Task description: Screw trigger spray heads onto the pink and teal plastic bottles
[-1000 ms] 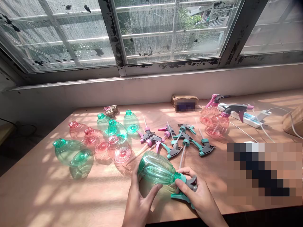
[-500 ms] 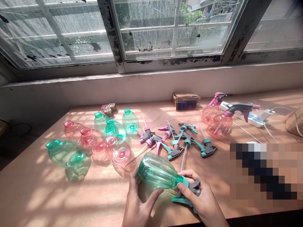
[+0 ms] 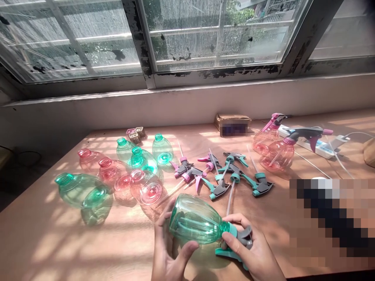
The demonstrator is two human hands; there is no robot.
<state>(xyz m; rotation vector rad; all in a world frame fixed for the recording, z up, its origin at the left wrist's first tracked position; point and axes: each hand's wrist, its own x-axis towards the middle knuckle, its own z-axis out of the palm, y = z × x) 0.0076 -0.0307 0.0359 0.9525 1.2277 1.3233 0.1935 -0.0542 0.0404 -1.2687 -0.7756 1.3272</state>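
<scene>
A clear green spray bottle [image 3: 195, 218] lies sideways above the table near its front edge, base to the left. My left hand [image 3: 174, 244] curves round its base, the fingers behind it and the thumb along the lower side. At the neck, my right hand [image 3: 246, 246] pinches the teal collar of a grey and teal spray head [image 3: 231, 253], which sits on the bottle's mouth. Just beyond lie several loose teal and grey spray heads [image 3: 221, 189] with tubes, and pink and grey ones [image 3: 193, 173].
Several open green bottles [image 3: 162, 150] and pink bottles [image 3: 146, 187] lie or stand at left. Two pink bottles with spray heads [image 3: 277, 156] stand at the back right, beside a white power strip [image 3: 316, 146]. A cardboard box [image 3: 233, 124] is by the wall.
The bottle and both hands have shifted slightly down in view. My left thumb has moved a little along the bottle's lower side. The right hand keeps hold of the collar.
</scene>
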